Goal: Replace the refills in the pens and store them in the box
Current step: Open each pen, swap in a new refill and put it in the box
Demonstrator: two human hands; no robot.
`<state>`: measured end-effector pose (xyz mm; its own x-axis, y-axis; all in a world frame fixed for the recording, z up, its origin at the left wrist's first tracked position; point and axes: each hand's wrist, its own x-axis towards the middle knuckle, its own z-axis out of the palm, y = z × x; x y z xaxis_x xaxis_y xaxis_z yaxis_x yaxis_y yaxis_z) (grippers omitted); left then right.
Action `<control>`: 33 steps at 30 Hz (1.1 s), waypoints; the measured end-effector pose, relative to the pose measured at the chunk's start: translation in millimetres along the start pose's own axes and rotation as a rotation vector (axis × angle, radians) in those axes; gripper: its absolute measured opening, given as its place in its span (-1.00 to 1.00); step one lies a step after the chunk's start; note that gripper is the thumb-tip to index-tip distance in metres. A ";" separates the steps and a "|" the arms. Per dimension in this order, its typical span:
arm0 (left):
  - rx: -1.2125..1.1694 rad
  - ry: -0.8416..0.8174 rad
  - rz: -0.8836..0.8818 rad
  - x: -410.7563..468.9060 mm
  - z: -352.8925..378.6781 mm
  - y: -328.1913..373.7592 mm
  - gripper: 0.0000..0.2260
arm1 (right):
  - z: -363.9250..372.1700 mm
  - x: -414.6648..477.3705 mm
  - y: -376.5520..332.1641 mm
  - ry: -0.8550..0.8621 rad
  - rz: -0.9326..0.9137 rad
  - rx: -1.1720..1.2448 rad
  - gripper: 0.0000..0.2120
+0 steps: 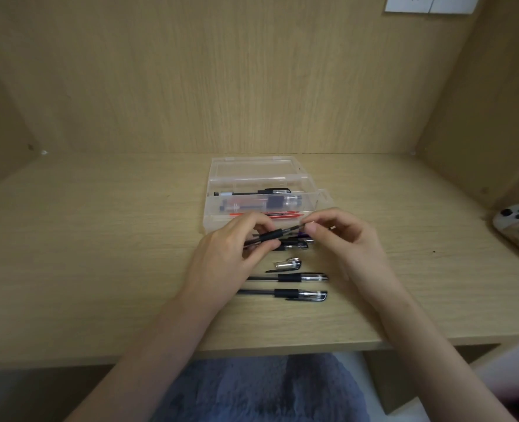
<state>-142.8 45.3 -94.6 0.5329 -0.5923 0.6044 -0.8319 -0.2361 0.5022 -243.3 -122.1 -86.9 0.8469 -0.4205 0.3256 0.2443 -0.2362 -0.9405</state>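
— Which step is this?
— A refill swap, I judge: the left hand [237, 248] grips the pen barrel [270, 236] and the right hand [343, 239] pinches its tip end.
— Next?
— A straight, steady pull. The clear box [210, 205] lies open just beyond both hands.

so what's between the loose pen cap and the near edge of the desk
In the head view, two capped black pens lie parallel below the loose pen cap; then bare desk to the edge.

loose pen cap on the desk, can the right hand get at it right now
Probably yes: the pen cap lies uncovered close by the right hand, though that hand is pinching the pen.
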 end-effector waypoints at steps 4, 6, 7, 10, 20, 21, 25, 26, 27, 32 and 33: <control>-0.019 -0.001 -0.026 -0.2 -0.3 -0.3 -0.82 | -6.9 5.3 -6.8 0.198 0.031 0.310 -0.95; -0.005 -0.012 -0.027 0.2 -0.2 -0.9 -0.83 | -13.9 8.0 -10.8 0.299 0.032 0.415 -0.93; 0.004 -0.017 -0.022 0.3 0.0 -1.1 -0.84 | -18.5 10.3 -12.7 0.347 0.031 0.450 -0.92; 0.042 -0.032 0.000 0.3 0.8 -1.9 -0.85 | -36.1 22.8 -13.4 0.477 0.082 0.487 -0.92; 0.056 -0.029 0.023 0.0 -0.3 -1.2 -0.85 | -47.1 36.9 21.5 0.353 0.301 -0.355 -0.86; 0.053 -0.027 0.023 -0.1 -0.3 -1.2 -0.85 | -45.5 36.7 26.1 0.344 0.308 -0.374 -0.84; 0.044 -0.027 0.026 -0.3 0.1 -1.7 -0.85 | -39.3 32.9 30.1 0.344 0.280 -0.507 -0.85; 0.042 -0.027 0.027 -0.2 0.1 -1.8 -0.86 | -38.4 32.3 27.9 0.351 0.249 -0.584 -0.86; 0.041 -0.026 0.029 -0.2 0.1 -1.8 -0.86 | -36.8 31.5 24.8 0.367 0.208 -0.636 -0.87; 0.037 -0.037 0.018 0.0 1.0 -2.3 -0.86 | -27.9 36.4 8.1 0.314 0.020 -0.634 -0.87; 0.038 -0.037 0.014 -0.1 1.0 -2.6 -0.86 | -25.2 39.2 4.3 0.227 -0.015 -0.654 -0.86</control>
<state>-140.9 45.3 -96.6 0.5155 -0.6237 0.5876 -0.8450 -0.2561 0.4695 -221.0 -161.6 -75.8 0.7083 -0.5691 0.4175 -0.1398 -0.6929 -0.7073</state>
